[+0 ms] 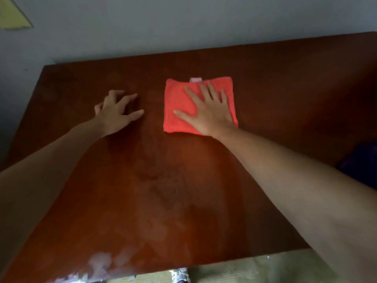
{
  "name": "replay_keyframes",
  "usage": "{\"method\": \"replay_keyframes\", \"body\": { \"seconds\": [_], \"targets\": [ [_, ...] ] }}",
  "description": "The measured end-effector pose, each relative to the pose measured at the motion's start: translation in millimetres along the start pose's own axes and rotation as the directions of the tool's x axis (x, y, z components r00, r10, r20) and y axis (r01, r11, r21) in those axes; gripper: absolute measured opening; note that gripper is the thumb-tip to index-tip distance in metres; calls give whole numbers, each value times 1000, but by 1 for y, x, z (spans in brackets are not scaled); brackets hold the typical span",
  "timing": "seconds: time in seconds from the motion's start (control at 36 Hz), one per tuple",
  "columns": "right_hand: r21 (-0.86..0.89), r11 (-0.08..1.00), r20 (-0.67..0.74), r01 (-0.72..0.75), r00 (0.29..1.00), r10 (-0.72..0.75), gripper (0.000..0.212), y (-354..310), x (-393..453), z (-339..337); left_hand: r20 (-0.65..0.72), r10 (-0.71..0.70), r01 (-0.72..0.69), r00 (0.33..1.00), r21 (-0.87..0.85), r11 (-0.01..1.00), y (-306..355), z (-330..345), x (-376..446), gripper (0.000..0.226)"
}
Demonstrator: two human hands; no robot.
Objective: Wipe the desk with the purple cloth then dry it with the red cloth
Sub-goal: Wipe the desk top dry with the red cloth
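Note:
A folded red cloth (179,107) with a pale tag on its far edge lies flat on the dark brown desk (163,190), a little right of centre. My right hand (210,111) lies on it, palm down, fingers straight and spread. My left hand (115,113) rests on the bare desk to the left of the cloth, fingertips touching the wood, holding nothing. A dark purple shape (361,162), perhaps the purple cloth, shows at the right edge, mostly hidden by my right forearm.
A grey wall runs behind the desk's far edge. A yellow patch (12,15) sits at the top left. Beyond the desk's near edge are a greenish floor (255,270) and a shoe (180,275). Pale glare lies on the near left desk.

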State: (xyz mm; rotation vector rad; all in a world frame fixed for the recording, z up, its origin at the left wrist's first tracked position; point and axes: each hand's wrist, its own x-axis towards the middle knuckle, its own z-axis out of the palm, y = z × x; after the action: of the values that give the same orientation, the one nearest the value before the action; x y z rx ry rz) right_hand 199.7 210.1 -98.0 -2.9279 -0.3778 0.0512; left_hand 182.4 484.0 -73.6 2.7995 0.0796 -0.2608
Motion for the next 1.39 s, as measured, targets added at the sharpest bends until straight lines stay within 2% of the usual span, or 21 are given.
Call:
{"method": "replay_keyframes", "body": {
  "seconds": [0.11,0.25,0.47,0.53,0.58,0.67,0.72,0.78,0.92,1.06,1.14,1.25,1.39],
  "targets": [
    [5,1000,-58,-18,998,18,87,6,80,2,49,79,-77,996,-41,996,0,14,17,62],
    [-4,1000,-33,-19,999,19,87,12,148,-1,41,106,-104,994,-47,993,-8,26,23,67],
    [-2,999,-10,-50,999,50,87,7,159,-2,33,122,-120,992,-67,991,-10,28,27,67],
    [7,998,-23,-70,997,70,88,3,151,0,17,129,-127,992,-84,988,-11,26,27,65],
    [13,998,-18,-69,997,70,88,-5,136,2,-24,118,-120,993,-175,977,-10,21,27,57],
    [9,999,1,-40,999,40,88,-17,97,5,-162,80,-131,983,-334,933,-17,12,22,39],
    [7,1000,17,-19,1000,19,88,-25,60,5,-236,120,-185,964,-275,944,-27,8,13,34],
    [5,1000,28,1,1000,-1,90,-37,13,8,-249,157,-207,956,-188,960,-37,3,-1,35],
    [39,999,-50,26,998,-24,90,-78,-137,25,-179,171,-162,969,63,985,-45,-3,-55,42],
    [68,998,-77,2,997,3,87,-113,-244,35,-121,191,-178,974,106,978,-50,4,-96,47],
    [64,998,-78,-20,997,25,87,-119,-256,35,-71,162,-152,984,132,980,-52,5,-102,52],
    [34,999,-71,12,997,-9,87,-118,-245,36,-98,127,-118,987,94,989,-56,3,-98,54],
    [9,999,-28,51,998,-51,89,-114,-176,31,-155,88,-83,984,34,996,-66,-5,-78,51]
  ]
}}
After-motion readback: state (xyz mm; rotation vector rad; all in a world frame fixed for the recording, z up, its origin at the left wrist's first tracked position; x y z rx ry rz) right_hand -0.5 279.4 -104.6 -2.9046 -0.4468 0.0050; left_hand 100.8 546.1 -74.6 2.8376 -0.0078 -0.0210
